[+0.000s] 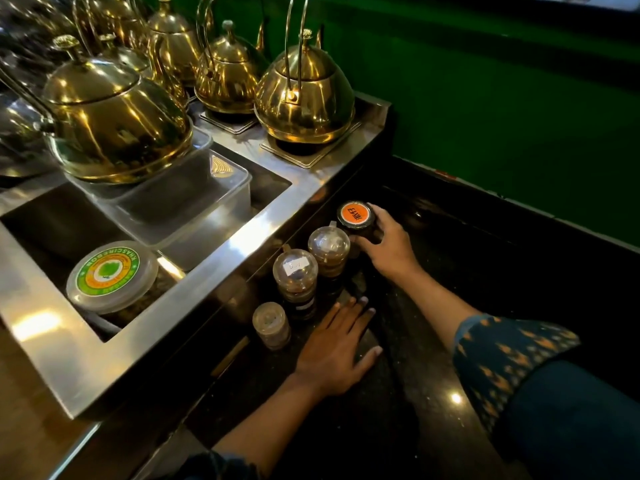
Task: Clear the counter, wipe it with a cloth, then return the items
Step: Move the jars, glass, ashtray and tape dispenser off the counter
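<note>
Your right hand [382, 242] grips the orange-lidded dark jar [355, 218] at 12 o'clock; left hand [337, 348] lies flat, fingers spread, on the black stone counter [433, 358]. Open room toward 3 o'clock.

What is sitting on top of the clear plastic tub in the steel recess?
A large brass kettle rests across the clear plastic tub's far end. The tub looks empty where visible; the part beneath the kettle is hidden.

The dark polished desk [433, 358] carries four jars in a row along its left edge: a small shaker [271, 325], two clear-domed spice jars [295, 277] [329, 249], and an orange-lidded jar [356, 219]. The left hand [337, 351] rests flat on it.
</note>
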